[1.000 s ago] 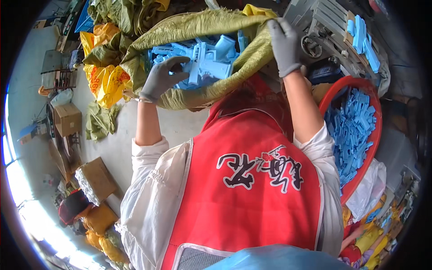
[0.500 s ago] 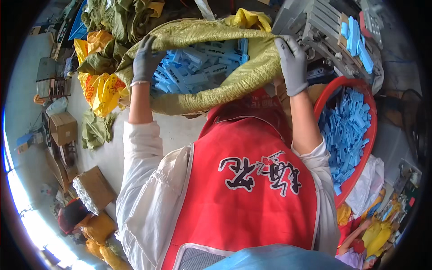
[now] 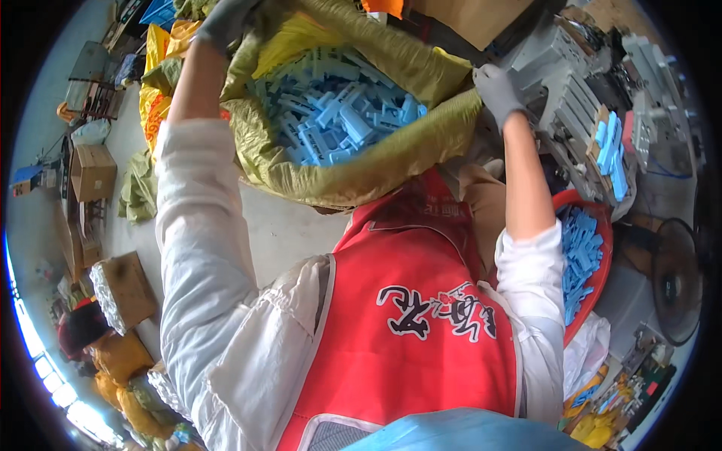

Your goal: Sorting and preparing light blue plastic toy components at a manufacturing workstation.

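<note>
Head camera: an olive-green woven sack stands with its mouth wide in front of the wearer, and a heap of light-blue plastic parts lies inside it. The right hand, in a grey glove, is closed with the fingertips pinched on the sack's right corner, where the rim is drawn out to a point. The left hand, also gloved in grey, is at the sack's upper left edge, close to the top of the view; its fingers are blurred and partly hidden, so how far they are closed, and whether they grip the cloth, cannot be told.

The wearer has a red apron over white sleeves (the left forearm is bare from above the cuff to the glove). To the right, a red tub contains more blue pieces. Further blue items rest on grey equipment above the tub. At the far left, a cardboard box is seen.
</note>
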Demonstrator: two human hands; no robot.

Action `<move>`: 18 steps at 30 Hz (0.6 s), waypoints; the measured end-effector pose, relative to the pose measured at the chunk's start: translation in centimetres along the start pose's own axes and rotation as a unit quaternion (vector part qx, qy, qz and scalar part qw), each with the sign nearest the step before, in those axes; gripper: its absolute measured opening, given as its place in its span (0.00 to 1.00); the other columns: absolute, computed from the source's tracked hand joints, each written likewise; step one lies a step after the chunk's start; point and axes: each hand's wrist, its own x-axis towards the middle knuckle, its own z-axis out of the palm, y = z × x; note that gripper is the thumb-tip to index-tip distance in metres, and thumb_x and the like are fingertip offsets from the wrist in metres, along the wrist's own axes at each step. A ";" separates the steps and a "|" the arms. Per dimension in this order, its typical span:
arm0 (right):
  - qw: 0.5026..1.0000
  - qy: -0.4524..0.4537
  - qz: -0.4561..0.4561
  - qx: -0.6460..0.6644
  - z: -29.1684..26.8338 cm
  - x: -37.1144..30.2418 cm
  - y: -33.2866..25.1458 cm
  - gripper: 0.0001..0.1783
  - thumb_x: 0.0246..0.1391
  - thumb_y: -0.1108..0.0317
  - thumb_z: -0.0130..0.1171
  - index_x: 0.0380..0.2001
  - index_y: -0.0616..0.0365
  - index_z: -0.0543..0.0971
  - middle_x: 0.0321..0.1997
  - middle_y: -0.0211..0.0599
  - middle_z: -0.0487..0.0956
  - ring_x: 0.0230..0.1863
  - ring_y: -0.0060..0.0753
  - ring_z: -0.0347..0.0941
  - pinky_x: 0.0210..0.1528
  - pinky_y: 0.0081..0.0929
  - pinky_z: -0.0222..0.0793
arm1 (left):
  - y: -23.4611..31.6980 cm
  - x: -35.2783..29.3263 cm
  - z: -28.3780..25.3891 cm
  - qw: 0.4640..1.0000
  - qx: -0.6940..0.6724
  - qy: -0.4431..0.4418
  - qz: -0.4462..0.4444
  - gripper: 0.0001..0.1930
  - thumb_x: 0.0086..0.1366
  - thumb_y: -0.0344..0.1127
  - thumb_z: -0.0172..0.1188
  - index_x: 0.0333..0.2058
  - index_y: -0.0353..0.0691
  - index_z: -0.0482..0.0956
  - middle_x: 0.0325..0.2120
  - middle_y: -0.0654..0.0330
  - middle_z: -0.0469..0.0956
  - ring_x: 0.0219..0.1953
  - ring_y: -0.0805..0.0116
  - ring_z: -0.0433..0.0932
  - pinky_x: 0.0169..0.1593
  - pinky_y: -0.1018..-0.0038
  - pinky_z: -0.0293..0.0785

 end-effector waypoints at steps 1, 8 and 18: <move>0.991 0.016 0.035 -0.132 -0.2 0.3 -2.4 0.18 0.55 0.53 0.51 0.42 0.52 0.76 0.41 0.45 0.79 0.44 0.42 0.75 0.45 0.37 0.69 | 1.4 -1.5 0.6 0.997 0.033 -0.024 -0.063 0.11 0.65 0.39 0.56 0.40 0.38 0.77 0.29 0.61 0.77 0.28 0.73 0.73 0.29 0.72 0.68; 0.931 0.143 -0.320 -0.101 1.8 -6.0 -15.4 0.13 0.52 0.63 0.55 0.42 0.50 0.75 0.44 0.33 0.76 0.40 0.41 0.75 0.43 0.35 0.72 | -7.5 -3.9 -0.7 0.876 0.408 0.114 0.230 0.17 0.58 0.39 0.61 0.46 0.43 0.76 0.43 0.51 0.77 0.43 0.57 0.78 0.45 0.69 0.75; 0.952 0.046 -0.287 -0.098 13.7 3.5 -14.3 0.20 0.52 0.73 0.49 0.48 0.44 0.77 0.53 0.39 0.73 0.38 0.41 0.77 0.42 0.28 0.74 | -11.4 -12.0 1.7 0.772 0.557 0.247 0.182 0.38 0.43 0.49 0.71 0.55 0.46 0.68 0.57 0.49 0.65 0.55 0.48 0.65 0.58 0.58 0.61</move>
